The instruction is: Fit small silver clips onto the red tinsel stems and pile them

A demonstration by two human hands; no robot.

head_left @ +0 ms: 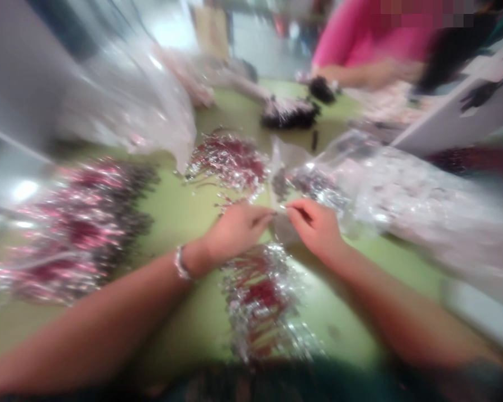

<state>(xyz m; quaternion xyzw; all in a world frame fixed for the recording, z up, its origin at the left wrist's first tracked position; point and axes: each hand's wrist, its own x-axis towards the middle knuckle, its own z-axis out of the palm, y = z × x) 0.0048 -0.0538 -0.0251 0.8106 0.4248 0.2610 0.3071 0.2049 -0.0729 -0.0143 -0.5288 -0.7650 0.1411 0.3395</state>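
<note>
Fingers and thumb pinched together, my left hand meets my right hand nearly tip to tip over the table. The right hand is closed in a pinch as well. Whatever sits between the fingertips is too small and blurred to name. Below them lies a pile of thin dark-red pieces with shiny silvery ends. Just beyond the left hand is a similar red and silver heap. An open clear plastic bag with small shiny pieces inside lies right behind the right hand.
At left spreads a large bundle of red pieces with dark ends, beneath a big clear plastic bag. A filled plastic bag lies at right. Dark-tipped bundles sit farther back on the green table. A person in pink works opposite.
</note>
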